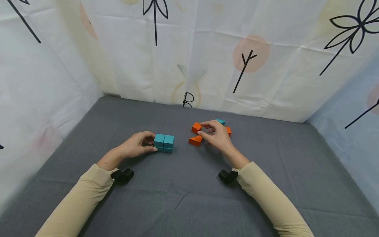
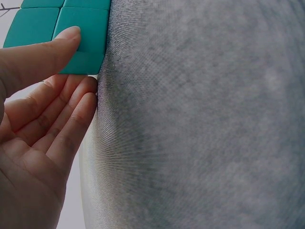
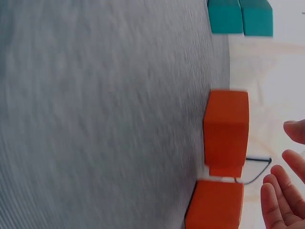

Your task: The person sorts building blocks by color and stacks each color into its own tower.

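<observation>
Block stack [image 1: 164,143] stood on table [image 1: 183,204], two blocks side by side in its upper layer. Left hand [image 1: 137,144] was at its left end, thumb touching the front side. To the stack's right, apart from it, lay front block [image 1: 195,141], with second block [image 1: 196,127] behind. Right hand [image 1: 218,135] was between these and third block [image 1: 228,131], partly hidden at its right; rear block [image 1: 220,121] lay behind the third. Backdrop [image 1: 213,75] hung behind the table.

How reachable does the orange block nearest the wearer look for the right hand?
Probably yes: the right hand is close by, with thumb and fingertips apart in the right wrist view, and no other block seems to stand between it and the near orange block.
</observation>
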A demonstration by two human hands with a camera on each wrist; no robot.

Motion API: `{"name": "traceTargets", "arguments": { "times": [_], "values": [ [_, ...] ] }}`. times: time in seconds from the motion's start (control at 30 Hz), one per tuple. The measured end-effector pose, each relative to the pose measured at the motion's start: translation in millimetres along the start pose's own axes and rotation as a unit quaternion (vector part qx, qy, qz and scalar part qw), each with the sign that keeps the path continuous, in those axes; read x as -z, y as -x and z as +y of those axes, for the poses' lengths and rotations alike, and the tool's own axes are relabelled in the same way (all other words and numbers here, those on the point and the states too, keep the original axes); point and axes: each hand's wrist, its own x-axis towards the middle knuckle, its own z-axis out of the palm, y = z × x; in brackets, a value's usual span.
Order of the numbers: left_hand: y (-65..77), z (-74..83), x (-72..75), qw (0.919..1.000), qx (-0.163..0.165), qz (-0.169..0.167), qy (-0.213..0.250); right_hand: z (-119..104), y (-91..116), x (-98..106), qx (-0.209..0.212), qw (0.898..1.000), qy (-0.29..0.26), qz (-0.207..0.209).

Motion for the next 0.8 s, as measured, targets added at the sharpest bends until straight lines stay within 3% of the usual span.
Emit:
{"name": "traceTargets", "arguments": {
  "times": [0.4, 0.8],
  "values": [
    [0.1, 0.1, -0.3, 1.0000, 0.000, 0.002, 0.005, 20.6, -9.9, 13.7, -0.012, 0.998, 0.031, 0.050],
    [0.5, -0.4, 0.4, 1.0000, -0.006, 0.000, 0.007, 30.4, -17.2, 22.7, -0.036, 0.996, 0.050, 0.062]
  ]
}}
